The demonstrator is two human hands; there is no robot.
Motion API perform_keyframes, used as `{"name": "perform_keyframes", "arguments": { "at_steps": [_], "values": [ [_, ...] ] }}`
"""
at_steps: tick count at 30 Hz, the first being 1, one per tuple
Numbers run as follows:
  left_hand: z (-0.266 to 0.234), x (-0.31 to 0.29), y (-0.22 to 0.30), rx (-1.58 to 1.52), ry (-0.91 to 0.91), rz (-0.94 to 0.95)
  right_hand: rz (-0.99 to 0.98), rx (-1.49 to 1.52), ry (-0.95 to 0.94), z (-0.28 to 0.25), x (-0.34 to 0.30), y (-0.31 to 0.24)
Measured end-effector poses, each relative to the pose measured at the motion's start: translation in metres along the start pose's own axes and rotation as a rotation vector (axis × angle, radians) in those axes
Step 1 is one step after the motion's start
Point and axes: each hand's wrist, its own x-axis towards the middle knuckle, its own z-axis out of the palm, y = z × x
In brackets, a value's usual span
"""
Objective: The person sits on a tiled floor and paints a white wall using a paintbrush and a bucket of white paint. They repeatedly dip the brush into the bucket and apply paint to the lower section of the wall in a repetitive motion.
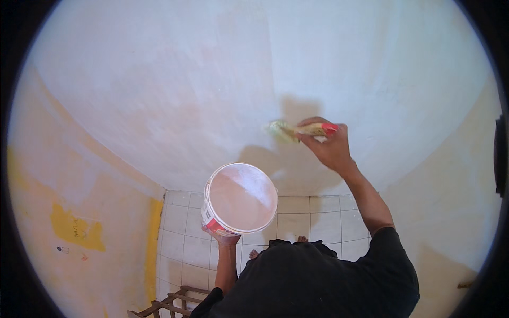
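Observation:
My right hand (330, 145) is closed round the handle of a paintbrush (318, 129) that has a red end. Its pale bristles point left, at the white-painted wall (212, 79) in front of me; they look to be against it, slightly blurred. Lower and to the left, my left hand (225, 237) holds up a paint bucket (241, 199) from beneath and the side, most of its fingers hidden by it. The bucket is white with a red patch on its side, its top uncovered, and pale paint shows within.
A side wall (116, 196) on the left carries yellow patches and a yellow edge strip. Brown wooden slats (169, 305) of a frame stand at lower left. Pale tiles cover the floor (196, 254) by my bare feet. Another wall (450, 212) rises on the right.

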Motion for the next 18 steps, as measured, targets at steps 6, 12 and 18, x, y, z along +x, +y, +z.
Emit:
{"name": "perform_keyframes", "arguments": {
  "at_steps": [6, 12, 18],
  "values": [
    [-0.010, -0.002, -0.005, -0.008, -0.012, 0.015, -0.158, -0.327, -0.240, 0.025, 0.016, 0.141],
    [-0.019, -0.007, -0.006, -0.022, -0.049, 0.033, -0.607, -0.448, 0.036, -0.003, 0.103, 0.153],
    [-0.016, -0.008, -0.004, -0.011, -0.038, 0.077, -0.977, -0.634, 0.297, -0.056, 0.183, 0.058]
  ]
}}
